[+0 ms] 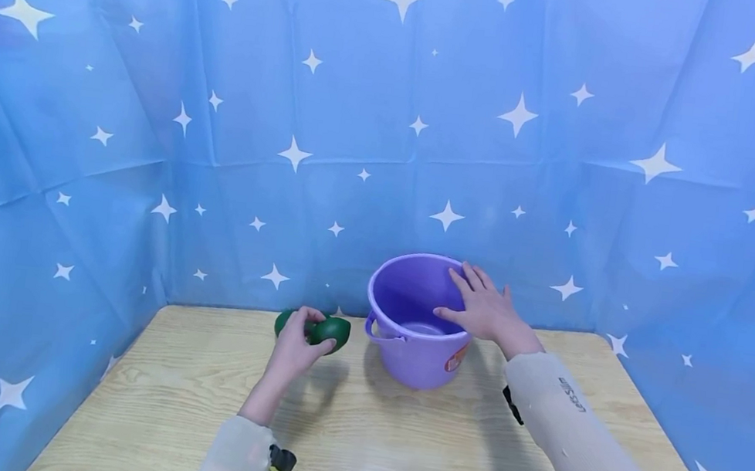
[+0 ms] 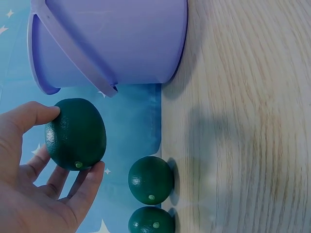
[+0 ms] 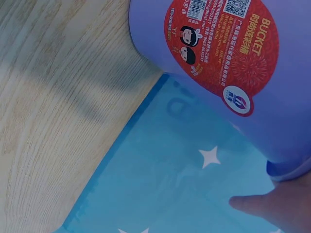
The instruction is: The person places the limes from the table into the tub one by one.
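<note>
A person works at a pale wooden table (image 1: 396,440) enclosed by a blue backdrop printed with white stars (image 1: 295,102), which fills the upper two-thirds of the head view.

1 purple plastic bucket (image 1: 415,349) stands upright just right of the frame's centre, near the table's far edge. It has a purple handle (image 2: 73,48) folded down against its side and 1 red oval label (image 3: 221,46) with printed text and a code, clear in the right wrist view.

The right hand (image 1: 484,306) lies on the bucket's rim, fingers straight and slightly spread over the opening. The right wrist view shows only a fingertip at the lower right corner.

The left hand (image 1: 295,346), left of the bucket, pinches 1 dark green lime (image 2: 76,133) between thumb and curled fingers, lifted clear of the table. The bucket's handle side is just beside it, not touching.

In the lower centre of the left wrist view, 2 more dark green limes (image 2: 150,179) rest on the table by the backdrop, close together. That makes 3 limes, 1 bucket and 2 hands.
</note>
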Demonstrator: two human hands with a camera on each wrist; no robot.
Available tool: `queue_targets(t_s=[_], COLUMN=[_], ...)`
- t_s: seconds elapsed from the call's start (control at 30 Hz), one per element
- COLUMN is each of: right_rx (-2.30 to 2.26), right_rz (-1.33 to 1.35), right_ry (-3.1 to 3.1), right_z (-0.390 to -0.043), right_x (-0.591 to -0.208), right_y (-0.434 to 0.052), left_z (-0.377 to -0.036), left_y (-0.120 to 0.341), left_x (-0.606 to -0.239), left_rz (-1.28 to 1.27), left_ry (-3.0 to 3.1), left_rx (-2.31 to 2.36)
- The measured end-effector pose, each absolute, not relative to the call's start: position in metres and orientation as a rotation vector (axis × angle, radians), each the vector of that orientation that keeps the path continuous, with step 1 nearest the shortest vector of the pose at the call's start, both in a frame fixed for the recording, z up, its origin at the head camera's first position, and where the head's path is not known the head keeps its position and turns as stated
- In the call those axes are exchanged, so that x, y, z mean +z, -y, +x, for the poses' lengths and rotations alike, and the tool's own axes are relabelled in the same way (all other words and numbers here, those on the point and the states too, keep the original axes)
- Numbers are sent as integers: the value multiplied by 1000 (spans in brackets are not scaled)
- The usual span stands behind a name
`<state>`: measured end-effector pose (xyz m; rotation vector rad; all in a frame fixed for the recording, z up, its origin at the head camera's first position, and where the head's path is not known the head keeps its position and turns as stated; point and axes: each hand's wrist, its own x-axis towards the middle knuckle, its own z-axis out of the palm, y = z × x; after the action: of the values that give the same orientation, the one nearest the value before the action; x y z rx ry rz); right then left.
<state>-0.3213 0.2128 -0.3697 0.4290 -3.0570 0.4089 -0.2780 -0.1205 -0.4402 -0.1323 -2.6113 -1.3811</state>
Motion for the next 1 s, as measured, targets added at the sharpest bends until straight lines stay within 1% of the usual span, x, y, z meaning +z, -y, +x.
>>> queue_targets(t_s=[1.0], right_rx=[404], right_rz=[424], right_ry=[3067], right_z=[-322], right_x=[-371], right_y=[-212], left_z=[-275], left_y=[119], left_x=[-430], left_rz=[-190], left_ry=[2550], left_rx=[-1431])
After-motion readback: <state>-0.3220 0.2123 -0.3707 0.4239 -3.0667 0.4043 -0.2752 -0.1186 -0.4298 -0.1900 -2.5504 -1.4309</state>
